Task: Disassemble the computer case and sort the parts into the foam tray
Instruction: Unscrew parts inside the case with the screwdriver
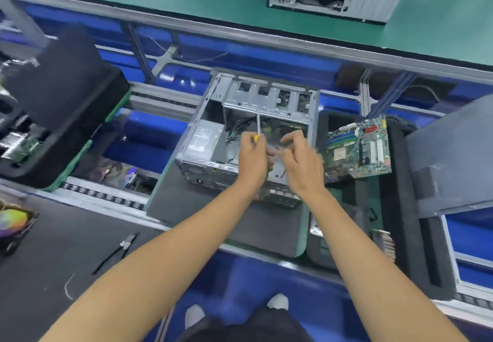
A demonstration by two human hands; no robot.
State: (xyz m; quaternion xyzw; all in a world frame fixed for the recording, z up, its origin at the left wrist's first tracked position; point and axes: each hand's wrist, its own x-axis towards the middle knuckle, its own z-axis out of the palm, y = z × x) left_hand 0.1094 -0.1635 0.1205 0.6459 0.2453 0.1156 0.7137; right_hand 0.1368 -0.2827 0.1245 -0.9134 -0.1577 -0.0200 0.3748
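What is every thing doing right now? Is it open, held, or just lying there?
Computer case: side open, lying on a grey mat.
Screwdriver: held in the left hand, shaft pointing away.
Right hand: fingers curled over the case; too blurred to tell if it holds anything.
Power supply: still inside the case.
Motherboard: out, resting tilted in the foam tray.
Pliers: lying untouched on the table.

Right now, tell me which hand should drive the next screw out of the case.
Left, probably. The left hand already grips the screwdriver, shaft pointing into the open case. The right hand hovers beside it with curled fingers, seemingly holding no tool.
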